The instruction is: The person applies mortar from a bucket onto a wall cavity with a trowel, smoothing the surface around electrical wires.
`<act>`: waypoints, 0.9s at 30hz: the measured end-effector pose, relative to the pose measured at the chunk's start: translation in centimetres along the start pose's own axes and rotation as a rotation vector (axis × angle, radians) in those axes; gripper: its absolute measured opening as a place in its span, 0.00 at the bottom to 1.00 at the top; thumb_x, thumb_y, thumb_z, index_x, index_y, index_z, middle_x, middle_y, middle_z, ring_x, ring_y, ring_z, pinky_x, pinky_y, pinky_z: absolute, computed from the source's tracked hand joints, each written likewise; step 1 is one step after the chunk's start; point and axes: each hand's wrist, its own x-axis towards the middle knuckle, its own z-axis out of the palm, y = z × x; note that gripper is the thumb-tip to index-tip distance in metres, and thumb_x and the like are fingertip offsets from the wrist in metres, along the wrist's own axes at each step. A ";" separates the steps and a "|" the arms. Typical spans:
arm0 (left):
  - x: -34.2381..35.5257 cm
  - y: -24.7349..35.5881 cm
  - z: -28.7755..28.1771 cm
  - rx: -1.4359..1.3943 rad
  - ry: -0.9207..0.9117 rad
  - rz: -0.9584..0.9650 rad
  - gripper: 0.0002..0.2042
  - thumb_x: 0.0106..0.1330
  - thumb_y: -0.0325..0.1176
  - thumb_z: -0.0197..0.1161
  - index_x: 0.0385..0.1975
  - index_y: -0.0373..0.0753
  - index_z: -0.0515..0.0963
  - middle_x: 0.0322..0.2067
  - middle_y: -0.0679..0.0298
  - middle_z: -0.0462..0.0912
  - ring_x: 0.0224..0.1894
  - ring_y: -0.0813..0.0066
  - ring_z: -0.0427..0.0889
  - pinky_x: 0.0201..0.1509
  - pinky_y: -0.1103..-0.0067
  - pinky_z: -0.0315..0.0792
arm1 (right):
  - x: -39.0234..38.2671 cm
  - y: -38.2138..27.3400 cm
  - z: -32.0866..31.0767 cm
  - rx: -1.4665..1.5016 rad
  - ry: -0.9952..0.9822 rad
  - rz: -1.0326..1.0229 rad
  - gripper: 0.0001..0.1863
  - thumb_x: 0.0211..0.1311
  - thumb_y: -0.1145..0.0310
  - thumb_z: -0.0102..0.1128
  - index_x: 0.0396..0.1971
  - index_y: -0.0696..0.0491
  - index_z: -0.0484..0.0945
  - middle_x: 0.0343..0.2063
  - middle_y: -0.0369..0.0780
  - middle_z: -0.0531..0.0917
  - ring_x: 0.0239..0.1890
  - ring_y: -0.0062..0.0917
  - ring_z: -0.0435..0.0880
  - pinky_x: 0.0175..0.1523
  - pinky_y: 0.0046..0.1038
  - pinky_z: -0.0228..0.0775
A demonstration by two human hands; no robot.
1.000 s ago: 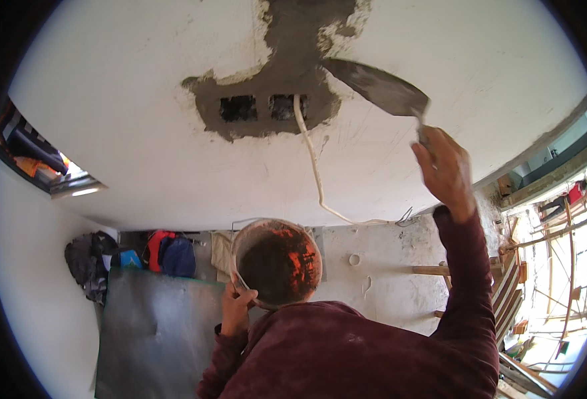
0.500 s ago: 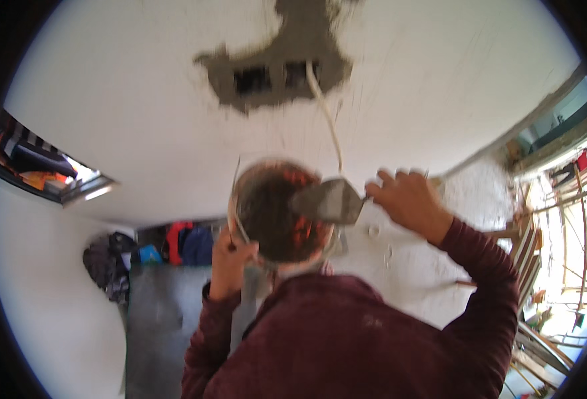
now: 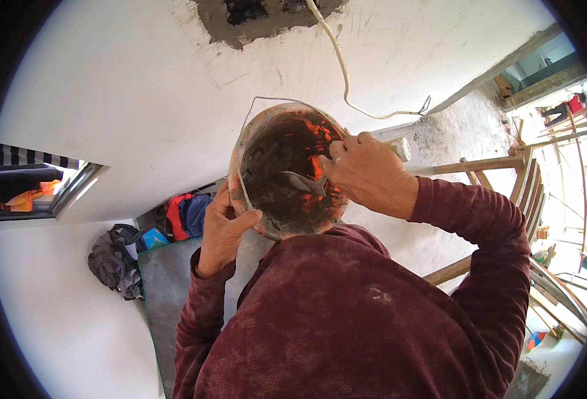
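An orange bucket (image 3: 235, 174), its inside coated with wet grey mortar (image 3: 270, 156), is in front of my chest. My left hand (image 3: 223, 229) is closed on the bucket's near-left rim, thumb on top and fingers against the outer wall. My right hand (image 3: 370, 176) reaches over the right rim, gripping a trowel (image 3: 300, 183). The trowel's blade is down in the mortar, and its pale handle end (image 3: 400, 149) sticks out beyond my hand. A thin wire bail (image 3: 257, 100) stands up at the bucket's far-left side.
Ahead, a white wall carries a grey mortar patch (image 3: 267, 30) around dark box openings, with a white cable (image 3: 343, 73) hanging from it. A dark grey board (image 3: 167, 279), a black bag (image 3: 115, 259) and clothes (image 3: 190, 214) lie at left. Timber (image 3: 483, 164) stands at right.
The trowel has gone from above the bucket's right rim down into the mortar, my right hand moving left with it. The patched wall sits higher in view; my left hand stays at the rim.
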 end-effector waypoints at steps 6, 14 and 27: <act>-0.8 0.2 -2.4 0.010 -0.095 -0.017 0.13 0.56 0.20 0.67 0.43 0.28 0.82 0.57 0.63 0.73 0.48 0.76 0.81 0.48 0.78 0.79 | 0.6 -3.3 0.0 0.104 -0.017 -0.018 0.16 0.62 0.63 0.62 0.47 0.53 0.82 0.31 0.40 0.83 0.34 0.31 0.86 0.36 0.32 0.74; -1.4 0.2 -2.2 -0.022 -0.060 -0.015 0.14 0.56 0.20 0.67 0.43 0.28 0.81 0.56 0.62 0.73 0.46 0.75 0.82 0.45 0.78 0.80 | -1.0 -2.6 0.5 0.333 -0.070 0.042 0.16 0.61 0.61 0.64 0.47 0.50 0.83 0.32 0.41 0.84 0.34 0.36 0.86 0.36 0.40 0.77; 0.6 -3.6 1.2 -0.077 0.151 0.089 0.22 0.57 0.20 0.63 0.55 0.30 0.76 0.49 0.64 0.78 0.47 0.73 0.81 0.51 0.76 0.76 | -7.0 9.8 4.5 0.963 0.224 0.206 0.21 0.58 0.60 0.73 0.48 0.56 0.83 0.35 0.49 0.86 0.38 0.47 0.86 0.44 0.42 0.77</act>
